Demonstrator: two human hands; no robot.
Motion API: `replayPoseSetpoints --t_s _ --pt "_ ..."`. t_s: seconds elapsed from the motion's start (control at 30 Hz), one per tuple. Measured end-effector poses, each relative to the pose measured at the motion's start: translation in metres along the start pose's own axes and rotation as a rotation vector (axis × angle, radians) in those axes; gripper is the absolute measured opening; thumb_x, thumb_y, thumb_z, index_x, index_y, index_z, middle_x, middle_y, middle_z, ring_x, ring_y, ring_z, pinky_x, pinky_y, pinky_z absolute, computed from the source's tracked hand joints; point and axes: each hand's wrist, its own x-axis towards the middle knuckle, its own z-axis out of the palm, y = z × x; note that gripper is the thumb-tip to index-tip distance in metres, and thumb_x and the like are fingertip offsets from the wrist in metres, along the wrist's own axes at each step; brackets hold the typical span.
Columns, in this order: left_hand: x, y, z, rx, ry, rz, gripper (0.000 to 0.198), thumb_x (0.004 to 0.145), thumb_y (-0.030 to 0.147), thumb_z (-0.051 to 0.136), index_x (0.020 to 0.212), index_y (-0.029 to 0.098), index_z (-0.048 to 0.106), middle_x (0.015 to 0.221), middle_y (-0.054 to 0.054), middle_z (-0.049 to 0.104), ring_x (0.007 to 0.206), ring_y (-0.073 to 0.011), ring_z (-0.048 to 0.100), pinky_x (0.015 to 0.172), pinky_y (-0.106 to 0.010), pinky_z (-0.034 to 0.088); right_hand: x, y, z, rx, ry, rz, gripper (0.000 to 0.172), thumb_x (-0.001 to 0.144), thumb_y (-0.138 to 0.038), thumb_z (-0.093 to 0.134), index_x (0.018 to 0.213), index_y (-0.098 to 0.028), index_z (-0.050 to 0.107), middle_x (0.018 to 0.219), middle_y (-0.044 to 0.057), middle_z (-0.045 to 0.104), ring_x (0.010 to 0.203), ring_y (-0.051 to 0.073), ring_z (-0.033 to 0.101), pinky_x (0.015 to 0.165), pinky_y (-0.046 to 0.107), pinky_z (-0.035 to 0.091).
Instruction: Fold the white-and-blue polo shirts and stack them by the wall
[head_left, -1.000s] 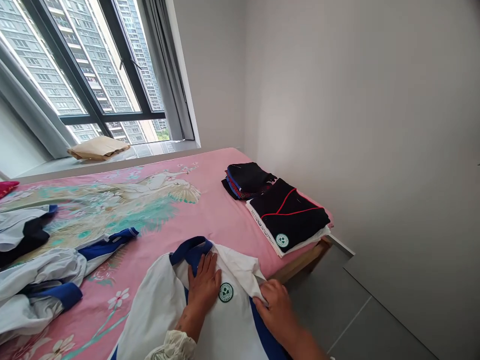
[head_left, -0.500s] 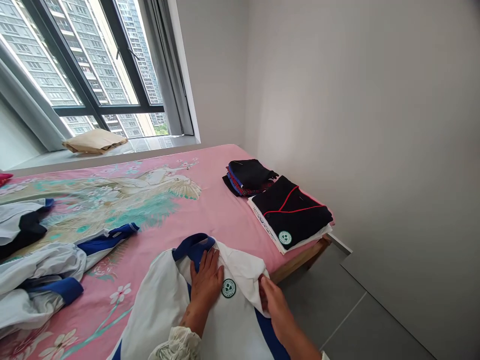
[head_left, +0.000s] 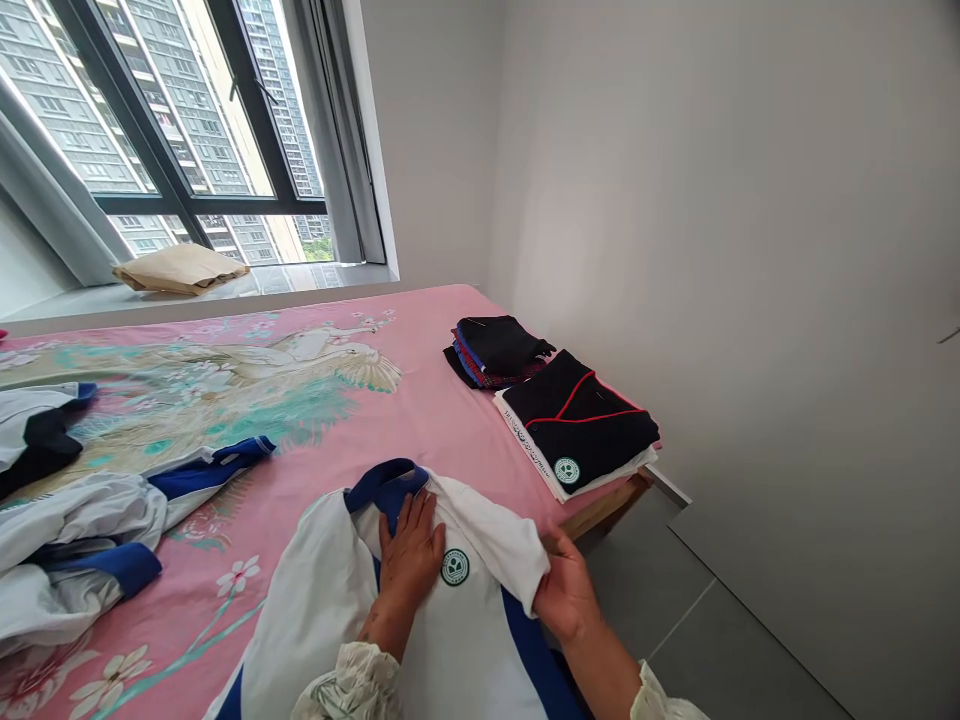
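- A white-and-blue shirt (head_left: 322,590) lies spread face up on the near edge of a pink floral bed sheet (head_left: 427,420), at 6 o'clock in the view.
- The left hand (head_left: 411,555) is open and pressed flat on the shirt's chest, just beside a round green badge (head_left: 454,567).
- The right hand (head_left: 566,595), at 3 o'clock from the left, is closed on the shirt's sleeve (head_left: 495,540), which is lifted and doubled inward.
- This looks like an early fold: one sleeve is coming across, and the body is unfolded.
- At 2 o'clock from the shirt, near the bed's corner, lie two finished piles: a black top with red piping (head_left: 585,425) on white cloth, and a dark stack (head_left: 499,350) touching it behind.
- At 9 o'clock, well apart, crumpled white-and-blue garments (head_left: 82,530) lie unfolded (at least two, so plenty seems left).
- At 11 o'clock, a window (head_left: 187,120) shows tower blocks.
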Motion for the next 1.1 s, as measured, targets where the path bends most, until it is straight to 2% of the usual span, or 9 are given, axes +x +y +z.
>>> replayPoseSetpoints --t_s 0.13,0.37,0.53,0.63,0.7,0.77,0.83,0.97,1.1 --pt "-0.003 0.000 -0.004 -0.037 0.010 0.008 0.051 0.089 0.029 0.034 0.139 0.022 0.040 0.149 -0.006 0.036 0.140 -0.0234 0.025 0.114 -0.054 0.003 -0.005 -0.007 -0.010 0.068 0.129 0.014 0.026 0.072 -0.033 0.065 0.092 -0.017 0.063 0.085 0.005 0.072 0.083 0.022 0.068 0.074 0.037 0.054" --pt "-0.014 -0.011 -0.009 -0.279 0.092 0.082 0.038 0.085 0.025 0.045 0.120 0.022 0.059 0.136 -0.008 0.054 0.133 -0.0255 0.037 0.114 -0.055 0.010 -0.015 -0.054 -0.042 0.014 0.334 -0.459 0.031 0.063 -0.028 0.074 0.092 -0.027 0.061 0.091 -0.003 0.069 0.082 0.013 0.066 0.063 0.023 0.054" --pt "-0.035 -0.020 -0.027 -0.569 0.421 0.069 0.027 0.087 0.023 0.039 0.098 0.020 0.064 0.110 -0.009 0.066 0.118 -0.0209 0.052 0.104 -0.043 0.039 -0.039 -0.015 0.000 -0.147 0.156 -0.276 0.037 0.058 -0.031 0.080 0.089 -0.022 0.061 0.070 -0.003 0.064 0.061 0.011 0.059 0.051 0.021 0.049" --pt "-0.052 -0.059 -0.058 -0.543 0.693 -0.126 0.026 0.089 0.028 0.038 0.099 0.018 0.060 0.109 -0.011 0.063 0.112 -0.0201 0.055 0.102 -0.039 0.041 -0.049 0.015 0.022 -0.309 0.055 -0.163 0.040 0.057 -0.036 0.080 0.088 -0.020 0.060 0.068 -0.002 0.064 0.059 0.011 0.057 0.051 0.021 0.048" --pt "-0.066 -0.097 -0.081 -0.436 0.755 -0.382 0.030 0.087 0.034 0.041 0.105 0.016 0.058 0.111 -0.012 0.061 0.112 -0.0228 0.054 0.103 -0.042 0.039 -0.049 0.032 0.031 -0.450 -0.023 -0.110 0.038 0.059 -0.039 0.078 0.087 -0.019 0.061 0.068 0.000 0.063 0.058 0.012 0.055 0.051 0.022 0.047" --pt "-0.082 -0.128 -0.097 -0.403 0.579 -0.627 0.040 0.082 0.040 0.046 0.110 0.014 0.057 0.106 -0.013 0.064 0.108 -0.0267 0.057 0.098 -0.044 0.043 -0.045 0.048 0.040 -0.583 -0.117 -0.086 0.037 0.061 -0.043 0.076 0.085 -0.018 0.062 0.070 0.002 0.064 0.062 0.014 0.056 0.050 0.023 0.046" --pt "-0.100 -0.136 -0.101 -0.463 0.308 -0.664 0.043 0.079 0.042 0.050 0.111 0.015 0.059 0.099 -0.010 0.068 0.099 -0.0269 0.062 0.089 -0.042 0.049 -0.036 0.066 0.053 -0.686 -0.194 -0.116 0.039 0.065 -0.047 0.072 0.089 -0.018 0.063 0.082 0.005 0.066 0.073 0.018 0.060 0.055 0.026 0.048" --pt "-0.139 -0.078 -0.073 -0.598 0.058 -0.232 0.034 0.078 0.027 0.050 0.109 0.023 0.064 0.111 -0.006 0.068 0.104 -0.0219 0.062 0.093 -0.034 0.047 -0.004 0.104 0.085 -0.820 -0.214 -0.310 0.049 0.065 -0.047 0.072 0.104 -0.020 0.061 0.109 0.009 0.064 0.102 0.025 0.058 0.084 0.034 0.048" --pt "-0.166 -0.016 -0.043 -0.699 -0.066 -0.061 0.024 0.078 0.026 0.054 0.096 0.021 0.068 0.093 -0.008 0.070 0.086 -0.0206 0.064 0.078 -0.030 0.051 0.028 0.125 0.100 -0.914 -0.216 -0.351 0.046 0.063 -0.046 0.071 0.100 -0.020 0.065 0.098 0.008 0.069 0.099 0.028 0.061 0.085 0.036 0.047"
